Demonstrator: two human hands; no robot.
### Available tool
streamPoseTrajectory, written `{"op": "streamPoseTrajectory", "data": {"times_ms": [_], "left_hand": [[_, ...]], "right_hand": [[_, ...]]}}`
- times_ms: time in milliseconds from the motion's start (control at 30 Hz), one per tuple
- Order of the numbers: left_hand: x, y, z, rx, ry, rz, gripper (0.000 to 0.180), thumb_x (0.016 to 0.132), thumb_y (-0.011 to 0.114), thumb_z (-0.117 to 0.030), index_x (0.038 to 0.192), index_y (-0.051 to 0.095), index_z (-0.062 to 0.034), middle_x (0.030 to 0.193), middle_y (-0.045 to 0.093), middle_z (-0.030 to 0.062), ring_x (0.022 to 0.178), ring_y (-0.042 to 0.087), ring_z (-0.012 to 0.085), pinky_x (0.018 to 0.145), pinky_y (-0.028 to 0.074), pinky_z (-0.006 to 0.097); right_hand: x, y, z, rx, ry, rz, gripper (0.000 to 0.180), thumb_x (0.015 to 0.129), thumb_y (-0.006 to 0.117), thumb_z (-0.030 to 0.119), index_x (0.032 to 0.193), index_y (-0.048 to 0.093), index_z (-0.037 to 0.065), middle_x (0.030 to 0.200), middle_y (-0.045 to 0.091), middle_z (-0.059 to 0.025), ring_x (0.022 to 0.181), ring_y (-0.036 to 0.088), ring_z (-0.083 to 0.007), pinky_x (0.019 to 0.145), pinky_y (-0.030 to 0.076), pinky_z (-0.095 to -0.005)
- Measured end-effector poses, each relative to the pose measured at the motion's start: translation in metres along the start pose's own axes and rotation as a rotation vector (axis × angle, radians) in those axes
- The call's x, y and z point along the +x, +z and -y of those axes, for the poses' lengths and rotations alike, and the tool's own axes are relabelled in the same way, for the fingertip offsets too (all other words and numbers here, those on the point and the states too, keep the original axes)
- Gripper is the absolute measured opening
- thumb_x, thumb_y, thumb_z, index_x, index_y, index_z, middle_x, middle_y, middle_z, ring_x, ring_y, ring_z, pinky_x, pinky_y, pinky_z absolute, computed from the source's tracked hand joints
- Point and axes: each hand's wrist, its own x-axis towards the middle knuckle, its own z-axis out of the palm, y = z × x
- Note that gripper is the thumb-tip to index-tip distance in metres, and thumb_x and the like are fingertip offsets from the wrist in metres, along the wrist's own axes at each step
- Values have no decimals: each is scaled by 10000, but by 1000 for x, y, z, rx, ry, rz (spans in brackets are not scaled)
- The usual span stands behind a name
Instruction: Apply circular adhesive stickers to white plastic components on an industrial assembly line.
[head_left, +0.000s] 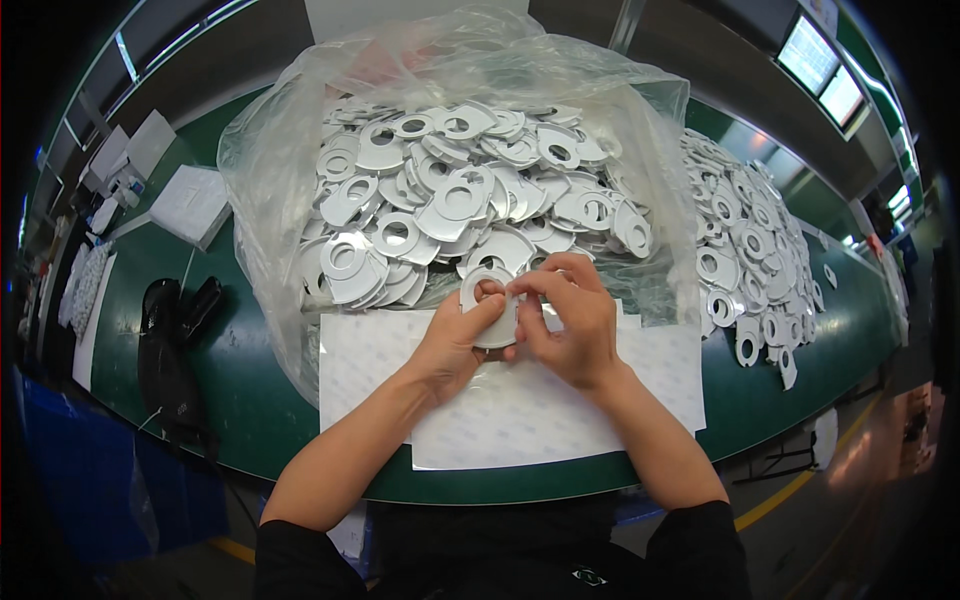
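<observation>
Right, fingers first: left hand has the white part pinched, thumb laid across its face by the round hole, other fingers underneath and mostly hidden. Right hand is at the part's right edge, index finger bent, fingertips bunched close to the rim. Can't tell whether those fingertips are pinching the edge or just touching it; too small at this scale.

White part: flat plate, rounded, large hole toward its far end. Held up in front of the person, roughly centred, above the near side of the heap.

Under the hands and forearms: overlapping white sheets with a faint repeating print, flat on the green table, reaching close to its near edge.

Just beyond the hands: big heap of similar plates, loose, overlapping at all angles, sitting in an opened clear plastic bag. Bag walls bunch up around the far side and both flanks.

Right of the bag: second heap, same kind of plates, directly on the table, a few strays at its near end.

Left side: black strapped item on the table, exact kind unclear. Farther back, white box, near the bag's left flank.

Outermost: black sleeves at the lower edge, blue sheeting lower left, bright window upper right.
</observation>
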Motion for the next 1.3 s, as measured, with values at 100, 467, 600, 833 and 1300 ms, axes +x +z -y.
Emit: {"op": "streamPoseTrajectory", "data": {"times_ms": [100, 467, 600, 833, 1300], "left_hand": [[0, 1, 1, 15, 22, 5, 243, 896, 538, -231, 1092, 490, -95, 914, 569, 35, 783, 564, 116, 619, 475, 277], [-3, 5, 2, 137, 72, 98, 326, 922, 500, -182, 1215, 408, -73, 930, 569, 76, 755, 597, 138, 573, 497, 268], [-4, 6, 2, 190, 61, 109, 374, 931, 502, -180, 1272, 369, -109, 951, 568, 79, 780, 601, 145, 581, 506, 285], [-7, 11, -2, 228, 14, 120, 371, 939, 460, -161, 1281, 335, -86, 910, 578, 89, 753, 590, 141, 566, 474, 252], [-6, 8, 0, 242, -10, 176, 884, 818, 66, -767, 1395, 231, -118, 968, 569, 98, 735, 601, 183, 557, 484, 279]], "right_hand": [[6, 3, -1, -219, -236, -125, 266, 676, 650, 16, 937, 622, 55, 904, 630, -58, 858, 576, -259, 694, 462, -330], [11, -6, 2, 596, 629, 117, 173, 821, 598, 69, 912, 666, -62, 623, 612, -55, 525, 593, -89, 476, 447, -213], [13, -10, 4, 625, 688, 138, 178, 818, 604, 81, 909, 670, -57, 636, 614, -50, 510, 586, -83, 463, 440, -207], [11, -9, 4, 543, 686, 149, 155, 815, 639, 97, 854, 659, -51, 640, 610, -37, 497, 572, -69, 453, 426, -198], [8, -5, 17, -164, 387, 87, 371, 673, 764, 353, 668, 553, 48, 578, 522, -44, 545, 539, -196, 476, 415, -331]]}}
